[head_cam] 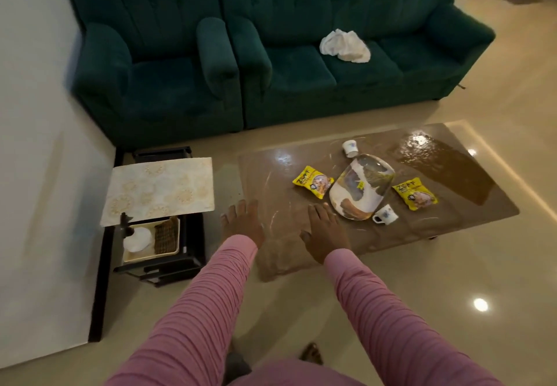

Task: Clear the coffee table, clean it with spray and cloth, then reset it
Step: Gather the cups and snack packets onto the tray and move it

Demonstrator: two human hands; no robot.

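The brown glossy coffee table (265, 174) carries an oval patterned tray (361, 189), two yellow snack packets (312, 181) (415, 193) on either side of it, and two white cups (350, 147) (385, 214) lying tipped at its far and near ends. My left hand (242, 221) and my right hand (325, 232) stretch out flat over the table's near left end, fingers straight, holding nothing. The right hand's fingertips lie close to the tray's near edge. A white cloth (345, 45) lies crumpled on the green sofa.
A black side stand (168, 265) left of the table holds a patterned mat (159, 191) on top and a basket (150, 239) with a spray bottle (126, 229) and a brown cloth below. A green sofa (361, 66) and armchair (150, 78) stand behind.
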